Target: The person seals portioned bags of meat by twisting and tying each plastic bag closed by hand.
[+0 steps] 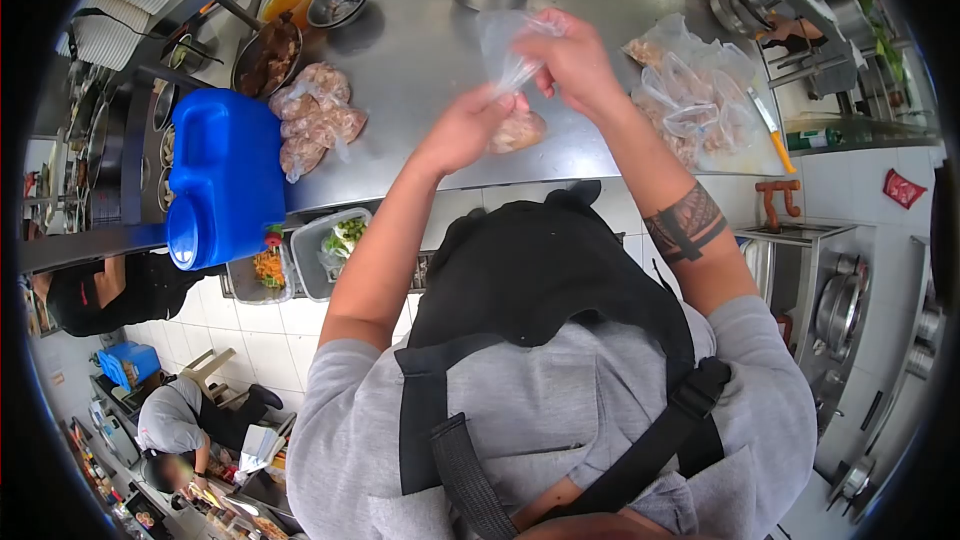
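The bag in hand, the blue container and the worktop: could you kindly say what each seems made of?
Bag: likely thin plastic film, see-through and creased.
Blue container: probably rigid moulded plastic, slightly glossy, given its rounded edges and even colour.
Worktop: seemingly stainless steel; its grey satin surface gives soft reflections, though the exact metal is uncertain.

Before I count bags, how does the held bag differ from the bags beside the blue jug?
The held bag is single; the bags beside the blue jug form a cluster. The held bag's plastic rises between the left hand and right hand; the clustered bags lie untouched on the table. Both have clear plastic and pale pinkish contents.
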`<act>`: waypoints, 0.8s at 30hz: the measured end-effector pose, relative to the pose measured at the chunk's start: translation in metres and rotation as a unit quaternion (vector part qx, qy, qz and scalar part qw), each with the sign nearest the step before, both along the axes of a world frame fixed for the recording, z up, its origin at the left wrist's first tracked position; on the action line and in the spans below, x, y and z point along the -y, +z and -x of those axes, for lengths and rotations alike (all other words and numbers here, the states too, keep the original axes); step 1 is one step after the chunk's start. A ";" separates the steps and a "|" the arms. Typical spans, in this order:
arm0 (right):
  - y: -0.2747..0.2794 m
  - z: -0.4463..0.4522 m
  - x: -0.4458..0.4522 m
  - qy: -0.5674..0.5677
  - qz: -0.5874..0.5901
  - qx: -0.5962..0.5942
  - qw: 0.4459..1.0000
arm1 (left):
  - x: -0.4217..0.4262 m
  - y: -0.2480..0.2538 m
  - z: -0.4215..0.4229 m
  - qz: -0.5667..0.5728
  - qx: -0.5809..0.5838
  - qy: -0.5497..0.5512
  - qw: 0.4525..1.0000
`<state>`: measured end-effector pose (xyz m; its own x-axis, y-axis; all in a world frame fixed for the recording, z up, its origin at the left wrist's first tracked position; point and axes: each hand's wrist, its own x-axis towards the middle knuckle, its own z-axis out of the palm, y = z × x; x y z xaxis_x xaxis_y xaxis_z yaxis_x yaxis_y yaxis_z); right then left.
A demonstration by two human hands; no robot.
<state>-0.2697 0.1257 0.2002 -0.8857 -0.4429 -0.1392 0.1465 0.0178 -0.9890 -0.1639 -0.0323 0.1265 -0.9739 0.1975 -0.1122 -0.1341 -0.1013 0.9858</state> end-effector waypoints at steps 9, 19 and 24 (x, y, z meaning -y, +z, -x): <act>-0.007 0.001 -0.005 -0.056 -0.142 -0.153 0.976 | 0.010 -0.011 0.000 -0.094 0.071 0.062 0.991; -0.015 -0.023 -0.009 0.323 -0.360 -0.653 0.582 | 0.005 0.010 -0.008 0.110 0.044 0.011 0.993; -0.014 -0.014 -0.016 0.357 -0.324 -0.648 0.589 | 0.014 0.019 -0.004 0.364 -0.097 -0.047 0.925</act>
